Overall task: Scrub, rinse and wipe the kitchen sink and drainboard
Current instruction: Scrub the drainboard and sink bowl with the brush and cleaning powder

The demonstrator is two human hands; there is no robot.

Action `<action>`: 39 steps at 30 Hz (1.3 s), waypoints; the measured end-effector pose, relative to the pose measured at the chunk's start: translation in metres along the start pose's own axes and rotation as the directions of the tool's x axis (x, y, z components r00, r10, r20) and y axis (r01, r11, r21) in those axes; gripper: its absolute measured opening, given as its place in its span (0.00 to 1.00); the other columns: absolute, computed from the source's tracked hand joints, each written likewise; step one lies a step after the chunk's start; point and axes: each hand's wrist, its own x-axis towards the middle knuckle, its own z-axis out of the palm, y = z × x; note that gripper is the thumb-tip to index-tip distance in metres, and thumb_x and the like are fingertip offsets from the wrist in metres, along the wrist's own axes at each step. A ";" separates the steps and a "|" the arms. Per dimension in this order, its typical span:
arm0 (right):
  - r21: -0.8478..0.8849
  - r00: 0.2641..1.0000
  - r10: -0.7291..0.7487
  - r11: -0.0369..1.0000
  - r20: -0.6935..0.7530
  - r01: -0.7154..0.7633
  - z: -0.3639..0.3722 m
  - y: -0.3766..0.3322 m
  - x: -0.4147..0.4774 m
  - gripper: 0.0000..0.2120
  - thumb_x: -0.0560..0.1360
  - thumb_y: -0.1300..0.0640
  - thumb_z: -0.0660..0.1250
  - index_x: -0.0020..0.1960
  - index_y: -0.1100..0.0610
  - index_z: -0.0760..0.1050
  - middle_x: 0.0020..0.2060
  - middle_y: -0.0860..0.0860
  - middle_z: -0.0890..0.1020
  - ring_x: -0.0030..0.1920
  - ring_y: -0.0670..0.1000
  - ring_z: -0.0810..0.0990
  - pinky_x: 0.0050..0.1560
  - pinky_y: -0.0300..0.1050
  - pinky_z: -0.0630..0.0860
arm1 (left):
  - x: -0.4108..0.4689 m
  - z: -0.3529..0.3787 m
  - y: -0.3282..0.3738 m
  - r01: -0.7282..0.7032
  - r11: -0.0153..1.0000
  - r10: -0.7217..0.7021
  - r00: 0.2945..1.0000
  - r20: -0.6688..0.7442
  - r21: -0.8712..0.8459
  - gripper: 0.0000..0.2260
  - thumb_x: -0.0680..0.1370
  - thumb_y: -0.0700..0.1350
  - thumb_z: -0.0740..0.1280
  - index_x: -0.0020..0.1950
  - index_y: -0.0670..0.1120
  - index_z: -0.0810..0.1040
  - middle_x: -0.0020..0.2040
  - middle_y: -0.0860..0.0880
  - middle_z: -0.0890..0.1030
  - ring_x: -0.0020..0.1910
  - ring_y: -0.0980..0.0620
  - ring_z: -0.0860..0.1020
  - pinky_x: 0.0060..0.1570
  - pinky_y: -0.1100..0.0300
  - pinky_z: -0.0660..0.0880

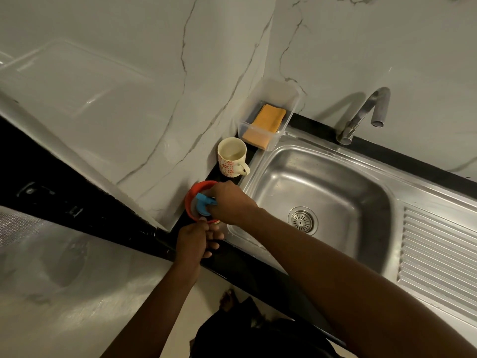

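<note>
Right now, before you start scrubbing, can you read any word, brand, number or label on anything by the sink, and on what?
None can be read.
mug: only a red flower pattern, no words.
red tub: held by both hands, any label is hidden.
clear holder with the orange sponge: no print visible.
sink and tap: no brand mark shows.

arms: both bare, no sleeves | left hand (192, 241), right hand (229, 202): ungloved | clothing: dark garment below
</note>
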 end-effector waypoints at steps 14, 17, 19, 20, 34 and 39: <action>0.904 0.936 0.317 0.340 0.150 -0.260 -0.102 0.096 -0.117 0.11 0.78 0.60 0.74 0.57 0.65 0.82 0.35 0.54 0.78 0.29 0.45 0.71 0.24 0.34 0.67 | -0.038 0.081 0.014 -0.136 0.987 0.124 0.984 0.127 0.085 0.18 0.86 0.48 0.57 0.46 0.39 0.81 0.37 0.42 0.84 0.27 0.50 0.77 0.25 0.62 0.70; 0.936 0.913 0.390 0.265 0.116 -0.232 -0.125 0.137 -0.166 0.11 0.80 0.59 0.72 0.59 0.65 0.82 0.36 0.54 0.78 0.29 0.44 0.71 0.25 0.33 0.69 | -0.048 0.129 0.010 -0.198 0.971 0.172 0.968 0.183 0.134 0.17 0.85 0.48 0.61 0.48 0.38 0.82 0.37 0.41 0.85 0.27 0.49 0.76 0.26 0.62 0.68; 0.950 0.892 0.444 0.230 0.089 -0.209 -0.140 0.168 -0.202 0.12 0.80 0.59 0.71 0.61 0.63 0.81 0.36 0.54 0.79 0.29 0.44 0.72 0.25 0.33 0.71 | -0.057 0.168 0.009 -0.234 0.956 0.187 0.951 0.245 0.176 0.16 0.84 0.48 0.63 0.48 0.38 0.83 0.38 0.40 0.85 0.28 0.48 0.75 0.28 0.62 0.67; 0.954 0.879 0.469 0.218 0.080 -0.204 -0.146 0.180 -0.217 0.13 0.80 0.58 0.71 0.63 0.63 0.81 0.36 0.53 0.80 0.29 0.45 0.73 0.25 0.33 0.72 | -0.061 0.185 0.009 -0.253 0.947 0.196 0.943 0.269 0.196 0.15 0.83 0.49 0.65 0.48 0.39 0.83 0.38 0.40 0.85 0.28 0.48 0.76 0.29 0.61 0.67; 0.997 0.638 0.769 0.070 -0.038 -0.025 -0.192 0.367 -0.419 0.14 0.79 0.58 0.72 0.63 0.62 0.79 0.39 0.55 0.80 0.30 0.45 0.73 0.28 0.35 0.73 | -0.132 0.411 -0.024 -0.493 0.796 0.242 0.791 0.562 0.352 0.14 0.84 0.48 0.63 0.48 0.42 0.84 0.38 0.45 0.87 0.32 0.49 0.80 0.34 0.58 0.72; 0.971 0.393 0.892 0.239 -0.225 0.013 -0.188 0.449 -0.464 0.14 0.79 0.59 0.72 0.61 0.66 0.81 0.37 0.55 0.81 0.31 0.47 0.76 0.31 0.38 0.74 | -0.142 0.446 -0.040 -0.517 0.774 0.234 0.770 0.594 0.366 0.14 0.85 0.49 0.63 0.48 0.44 0.84 0.40 0.45 0.87 0.33 0.50 0.81 0.35 0.57 0.74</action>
